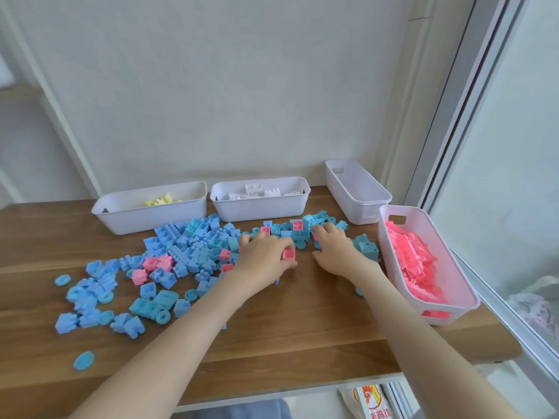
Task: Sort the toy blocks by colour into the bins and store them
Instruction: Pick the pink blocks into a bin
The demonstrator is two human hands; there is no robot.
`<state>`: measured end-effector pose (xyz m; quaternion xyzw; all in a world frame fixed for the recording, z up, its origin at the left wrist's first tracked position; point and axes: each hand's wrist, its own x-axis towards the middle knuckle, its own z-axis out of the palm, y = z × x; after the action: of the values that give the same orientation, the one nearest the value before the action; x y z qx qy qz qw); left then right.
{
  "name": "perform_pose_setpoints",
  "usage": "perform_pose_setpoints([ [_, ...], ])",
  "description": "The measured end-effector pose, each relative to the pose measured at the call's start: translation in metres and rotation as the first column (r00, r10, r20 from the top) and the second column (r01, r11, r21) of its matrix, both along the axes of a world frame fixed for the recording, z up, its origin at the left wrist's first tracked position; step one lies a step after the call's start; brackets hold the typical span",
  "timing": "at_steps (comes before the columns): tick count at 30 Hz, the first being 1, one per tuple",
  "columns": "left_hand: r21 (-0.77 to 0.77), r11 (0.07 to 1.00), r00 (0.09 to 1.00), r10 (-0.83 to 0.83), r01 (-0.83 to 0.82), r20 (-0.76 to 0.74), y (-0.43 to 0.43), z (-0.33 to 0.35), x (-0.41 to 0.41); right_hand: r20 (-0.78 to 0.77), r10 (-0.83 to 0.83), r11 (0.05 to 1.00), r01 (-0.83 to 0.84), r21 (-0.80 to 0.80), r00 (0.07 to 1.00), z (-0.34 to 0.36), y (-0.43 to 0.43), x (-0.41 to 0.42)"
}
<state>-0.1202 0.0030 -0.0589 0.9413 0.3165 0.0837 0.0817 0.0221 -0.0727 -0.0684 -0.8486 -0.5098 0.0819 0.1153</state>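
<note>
My left hand [266,257] pinches a pink block [289,254], my right hand [335,251] has an unclear grip — I might scoop blue blocks [193,249] into the pink bin [411,216].

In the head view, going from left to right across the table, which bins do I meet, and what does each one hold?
bin of yellow blocks → bin of white blocks → bin with nothing visible inside → bin of pink blocks, nearly full
</note>
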Motion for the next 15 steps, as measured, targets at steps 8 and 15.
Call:
perform_pose_setpoints([
  [8, -0.035, 0.987, 0.952, 0.162, -0.158, 0.258, 0.024, 0.0, -0.028, 0.189, 0.018, 0.997, -0.031, 0.064, 0.982, -0.009, 0.007, 0.002],
  [15, 0.099, 0.981, 0.983, 0.159, -0.168, 0.092, 0.025, -0.01, -0.052, 0.03, 0.316, 0.915, -0.313, 0.256, 0.948, 0.008, -0.005, -0.026],
])
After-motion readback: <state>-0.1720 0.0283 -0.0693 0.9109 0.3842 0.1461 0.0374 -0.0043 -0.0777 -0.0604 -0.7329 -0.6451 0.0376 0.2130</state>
